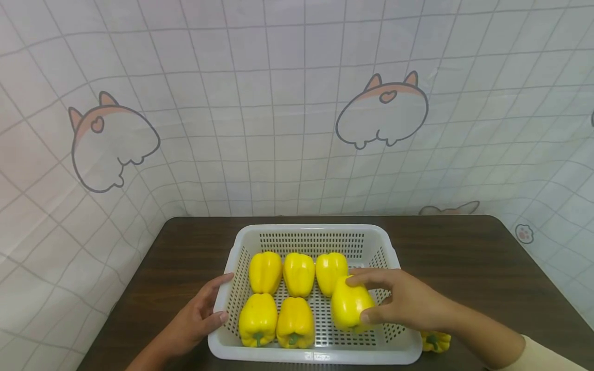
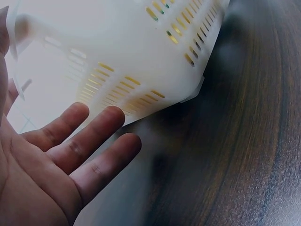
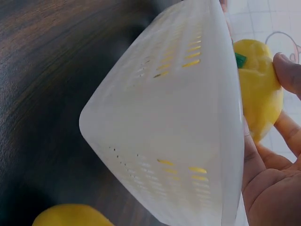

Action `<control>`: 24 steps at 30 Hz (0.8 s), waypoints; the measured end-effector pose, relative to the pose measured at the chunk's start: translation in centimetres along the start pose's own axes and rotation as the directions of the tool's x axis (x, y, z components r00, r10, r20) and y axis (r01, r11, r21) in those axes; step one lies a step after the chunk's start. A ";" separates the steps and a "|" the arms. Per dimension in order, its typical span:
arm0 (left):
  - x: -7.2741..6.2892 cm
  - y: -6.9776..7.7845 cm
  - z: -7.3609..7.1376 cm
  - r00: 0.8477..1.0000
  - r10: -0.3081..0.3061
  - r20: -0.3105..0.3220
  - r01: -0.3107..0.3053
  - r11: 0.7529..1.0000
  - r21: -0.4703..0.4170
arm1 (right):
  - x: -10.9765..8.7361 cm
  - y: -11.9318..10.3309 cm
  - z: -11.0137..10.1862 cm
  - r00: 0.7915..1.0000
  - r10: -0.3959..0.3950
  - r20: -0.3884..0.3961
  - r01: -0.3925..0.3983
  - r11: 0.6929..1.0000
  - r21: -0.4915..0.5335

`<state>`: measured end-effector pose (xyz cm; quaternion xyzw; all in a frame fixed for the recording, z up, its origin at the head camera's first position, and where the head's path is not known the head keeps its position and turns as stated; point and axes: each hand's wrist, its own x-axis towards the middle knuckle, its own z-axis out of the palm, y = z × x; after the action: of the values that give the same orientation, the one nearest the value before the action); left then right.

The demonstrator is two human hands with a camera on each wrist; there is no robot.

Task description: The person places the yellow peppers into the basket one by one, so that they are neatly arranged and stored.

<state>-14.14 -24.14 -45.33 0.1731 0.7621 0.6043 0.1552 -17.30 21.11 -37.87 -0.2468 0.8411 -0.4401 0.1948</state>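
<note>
A white slotted plastic basket (image 1: 315,356) holds several yellow bell peppers, three in a back row and two in front, among them one bell pepper (image 1: 257,318) at the front left. My right hand (image 1: 408,301) grips another yellow bell pepper (image 1: 351,305) between thumb and fingers, over the basket's right side. In the right wrist view that held pepper (image 3: 258,87) shows its green stem just past the rim. My left hand (image 1: 197,319) is at the basket's left rim, thumb and fingertips at the edge. The left wrist view shows its fingers (image 2: 96,134) extended beside the slotted wall.
One more yellow bell pepper (image 1: 435,341) lies on the dark wooden table (image 1: 459,257) right of the basket, partly hidden under the right forearm. Behind the table hangs a white grid-patterned cloth (image 1: 287,103) with cartoon animal prints.
</note>
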 end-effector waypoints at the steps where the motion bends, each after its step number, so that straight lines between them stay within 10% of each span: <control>1: 0.0 0.0 0.0 1.000 0.000 0.002 0.000 1.000 -0.002 | 0.1 0.0 0.1 1.000 0.003 -0.001 -0.003 1.000 -0.002; 24: 0.1 -0.1 -0.1 1.000 -0.012 -0.002 0.012 1.000 0.010 | 1.9 -0.9 2.7 0.996 0.086 0.015 -0.085 0.995 -0.041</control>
<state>-14.24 -24.16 -45.40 0.1685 0.7663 0.5998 0.1571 -17.18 17.80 -38.82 -0.2182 0.8580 -0.4119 0.2156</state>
